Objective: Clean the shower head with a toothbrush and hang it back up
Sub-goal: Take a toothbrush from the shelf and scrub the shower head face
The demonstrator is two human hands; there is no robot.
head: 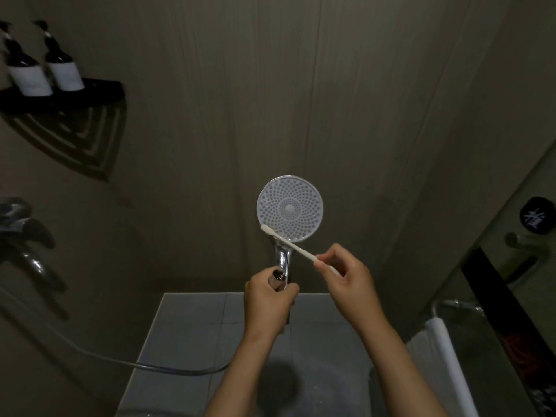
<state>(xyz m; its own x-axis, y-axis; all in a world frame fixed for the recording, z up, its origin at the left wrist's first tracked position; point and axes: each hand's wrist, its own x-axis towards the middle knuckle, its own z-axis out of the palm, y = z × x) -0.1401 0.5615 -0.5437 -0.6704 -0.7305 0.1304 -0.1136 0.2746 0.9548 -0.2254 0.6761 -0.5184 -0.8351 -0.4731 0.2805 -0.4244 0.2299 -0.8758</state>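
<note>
Toothbrush (296, 249) against the shower head (290, 208), centre of the frame.
My left hand (266, 302) is curled round the chrome handle just below centre, with the round white face turned toward me. My right hand (346, 282) pinches the far end of the white toothbrush, whose bristles touch the face's lower-left edge. The hose (120, 361) trails to the lower left. Two bottles (45, 64) stand at the upper left.

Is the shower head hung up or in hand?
In hand: the left hand grips the round white-faced chrome shower head by its handle.
</note>
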